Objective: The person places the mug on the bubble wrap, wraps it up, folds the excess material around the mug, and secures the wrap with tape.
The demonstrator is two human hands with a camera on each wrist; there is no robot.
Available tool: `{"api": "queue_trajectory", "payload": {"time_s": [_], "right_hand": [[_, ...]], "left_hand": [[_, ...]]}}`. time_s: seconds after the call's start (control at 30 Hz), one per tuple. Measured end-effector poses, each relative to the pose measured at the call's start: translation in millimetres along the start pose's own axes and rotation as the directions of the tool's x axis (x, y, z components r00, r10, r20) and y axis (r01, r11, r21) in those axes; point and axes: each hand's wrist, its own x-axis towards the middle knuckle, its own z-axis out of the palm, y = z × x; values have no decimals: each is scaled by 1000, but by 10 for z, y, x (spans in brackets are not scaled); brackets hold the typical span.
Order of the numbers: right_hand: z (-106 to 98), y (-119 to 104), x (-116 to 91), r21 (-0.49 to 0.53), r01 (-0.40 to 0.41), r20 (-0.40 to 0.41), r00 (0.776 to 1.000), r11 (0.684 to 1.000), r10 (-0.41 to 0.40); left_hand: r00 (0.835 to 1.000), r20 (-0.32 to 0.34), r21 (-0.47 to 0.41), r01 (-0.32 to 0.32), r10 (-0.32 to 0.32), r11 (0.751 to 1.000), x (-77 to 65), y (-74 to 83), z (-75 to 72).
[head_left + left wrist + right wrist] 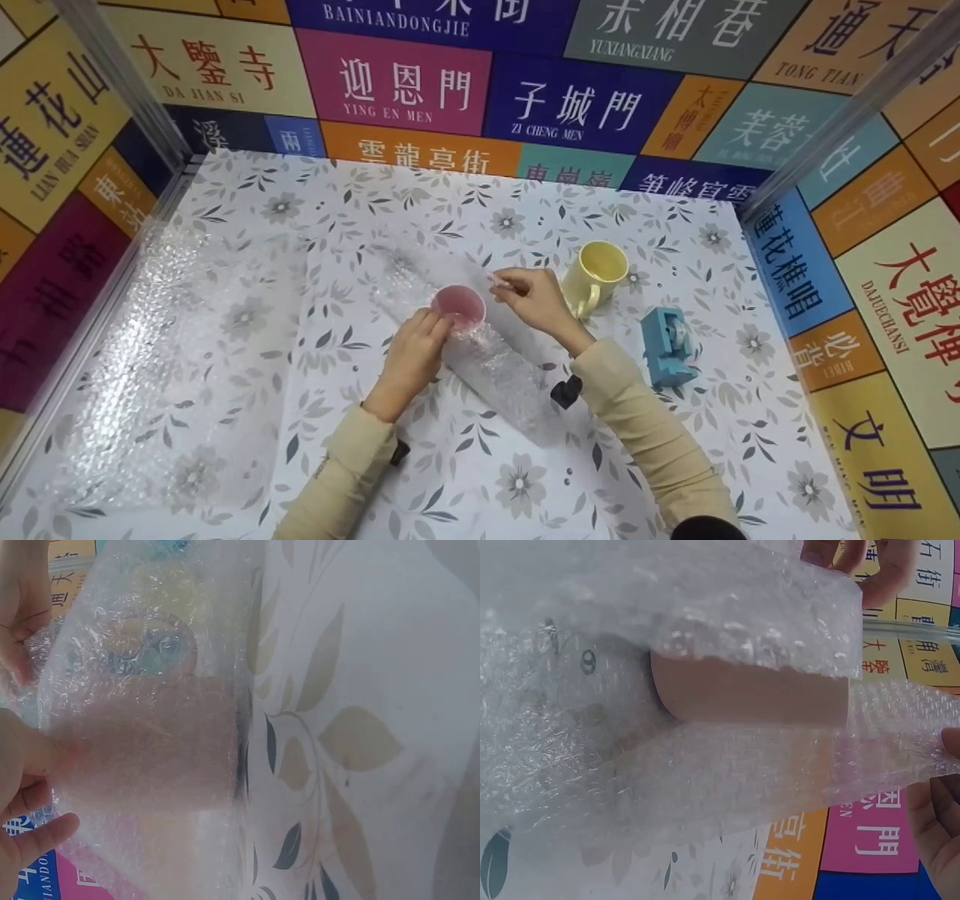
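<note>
A pink mug (459,304) stands on a sheet of bubble wrap (499,375), which rises partly around its side. Through the plastic, the left wrist view shows the mug's body (150,746) and a handle loop. My left hand (416,346) grips the near-left rim of the mug together with the wrap. To the right of the mug, my right hand (534,296) pinches a raised edge of the wrap. The right wrist view has that hand (936,821) stretching the plastic beside the mug's bare side (757,690).
Right of my right hand stands a yellow mug (596,274), with a blue tape dispenser (666,349) nearer me. Another bubble wrap sheet (172,360) lies flat at the left. Printed panels (405,82) wall the back and sides of the flower-patterned table (517,480).
</note>
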Motion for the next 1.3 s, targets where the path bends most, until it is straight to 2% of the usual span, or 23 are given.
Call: {"api": "queue_trajectory", "payload": {"time_s": [0.13,0.3,0.43,0.57,0.7,0.87,0.93,1.07,1.17,1.3], "right_hand": [[18,15,-9,-46,87,22,996,995,-86],[25,38,-25,-82,129,110,987,988,-120],[46,64,-25,-54,160,217,965,986,-144],[86,93,-3,-37,206,310,932,978,-185],[122,101,12,-110,250,378,906,962,-192],[152,48,15,-238,272,467,874,932,-136],[157,15,17,-282,272,506,857,920,-98],[165,-34,39,-329,277,557,829,903,-51],[180,-34,79,-322,284,556,829,903,-63],[210,2,143,-311,304,530,842,900,-101]], "left_hand": [[999,-35,-11,0,-1,1000,-16,-12,16],[994,-106,-40,19,-24,999,-54,-7,49],[987,-132,-29,90,-93,996,-110,-2,60],[977,-94,3,194,-193,981,-162,-5,38],[953,-48,28,299,-298,954,-210,0,17],[901,44,53,428,-431,902,-251,18,10],[886,72,54,456,-459,888,-256,24,11],[872,99,44,478,-480,877,-257,30,18],[858,112,28,502,-501,865,-260,28,23],[828,142,-15,550,-543,835,-272,21,32]]}}
